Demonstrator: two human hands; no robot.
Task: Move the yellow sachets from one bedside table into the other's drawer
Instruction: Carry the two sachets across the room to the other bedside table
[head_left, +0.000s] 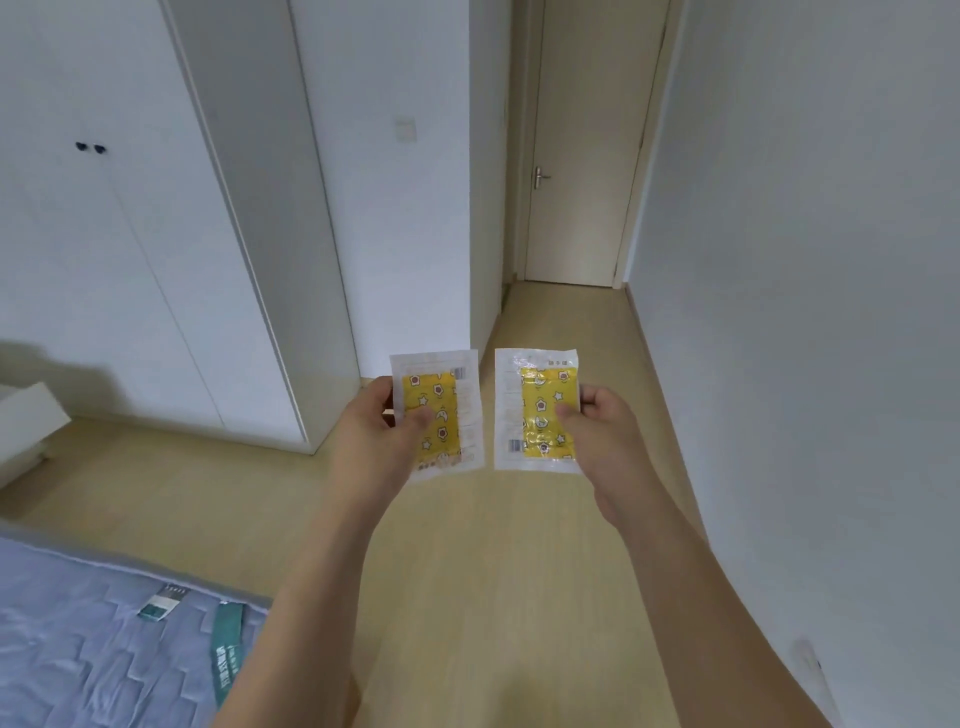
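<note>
Left hand pinching one yellow sachet, fingers curled round its edge. Right hand pinching the other sachet likewise, side by side above the floor.

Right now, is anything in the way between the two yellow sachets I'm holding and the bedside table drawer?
Cannot say: no bedside table or drawer is in view. The left hand holds one sachet, the right hand the other, over bare wooden floor.

Single head-worn view, facing forward and down along wooden floor toward far closed door
</note>
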